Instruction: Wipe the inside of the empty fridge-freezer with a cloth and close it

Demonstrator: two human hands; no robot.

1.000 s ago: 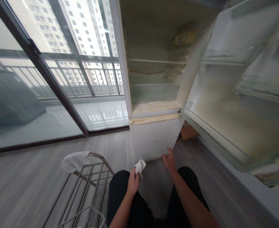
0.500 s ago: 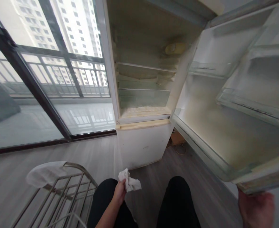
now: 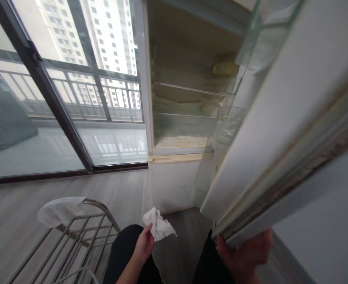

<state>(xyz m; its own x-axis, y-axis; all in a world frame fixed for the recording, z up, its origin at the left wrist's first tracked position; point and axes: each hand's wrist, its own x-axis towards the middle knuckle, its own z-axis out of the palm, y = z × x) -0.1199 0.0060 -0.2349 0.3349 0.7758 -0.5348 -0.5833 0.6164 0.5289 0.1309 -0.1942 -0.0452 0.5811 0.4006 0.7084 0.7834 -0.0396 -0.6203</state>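
Note:
My left hand point(image 3: 144, 243) is closed on a crumpled white cloth point(image 3: 158, 227), held in front of the lower part of the refrigerator point(image 3: 174, 181). At the lower right, my right hand point(image 3: 246, 252) grips the bottom corner of the refrigerator door point(image 3: 268, 130). The door stands partly open, its edge and dirty gasket turned toward me. Clear door racks point(image 3: 228, 124) show on its inner side. Inside the cabinet are glass shelves point(image 3: 188, 90), a clear drawer front point(image 3: 184, 125) and a yellowish lamp cover point(image 3: 225, 68).
A metal rack point(image 3: 85, 232) with a white cloth over its end stands at lower left. Sliding glass doors point(image 3: 43, 79) with dark frames fill the left, a balcony railing beyond them. My knees point(image 3: 123, 244) are just below the refrigerator, above the grey wood-look floor point(image 3: 111, 187).
My right hand has swung the refrigerator door inward to the left, so its edge now faces me and covers part of the cabinet. The left hand with the cloth has shifted slightly left.

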